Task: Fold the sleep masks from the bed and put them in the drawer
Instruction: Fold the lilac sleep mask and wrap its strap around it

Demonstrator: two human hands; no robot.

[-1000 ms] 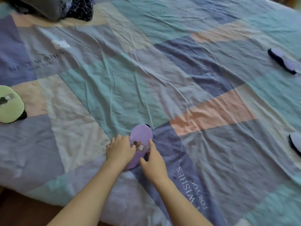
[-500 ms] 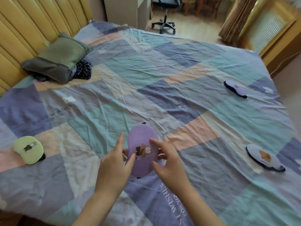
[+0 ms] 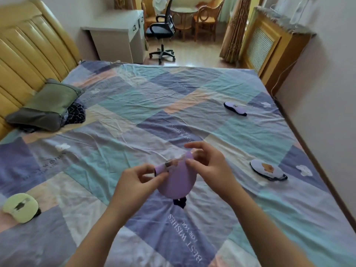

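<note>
A folded purple sleep mask (image 3: pixel 180 180) is held in the air above the bed (image 3: pixel 123 132), its dark strap hanging below it. My left hand (image 3: pixel 134 182) pinches its left edge and my right hand (image 3: pixel 210 166) pinches its upper right edge. A folded green mask (image 3: pixel 20 208) lies at the bed's near left. A pale mask with an orange figure (image 3: pixel 266 168) lies at the right. Another lilac mask (image 3: pixel 235 108) rests farther back on the right. No drawer front shows open in this view.
A green-grey pillow (image 3: pixel 44 106) and a dark patterned cloth (image 3: pixel 76 113) lie by the yellow headboard (image 3: pixel 25 54). Beyond the bed stand a white desk (image 3: pixel 117 35), an office chair (image 3: pixel 162 29) and wooden chairs. A wall runs along the bed's right side.
Both hands have lifted the purple mask off the bedspread and turned it. The head camera has tilted up, showing the room beyond the bed.
</note>
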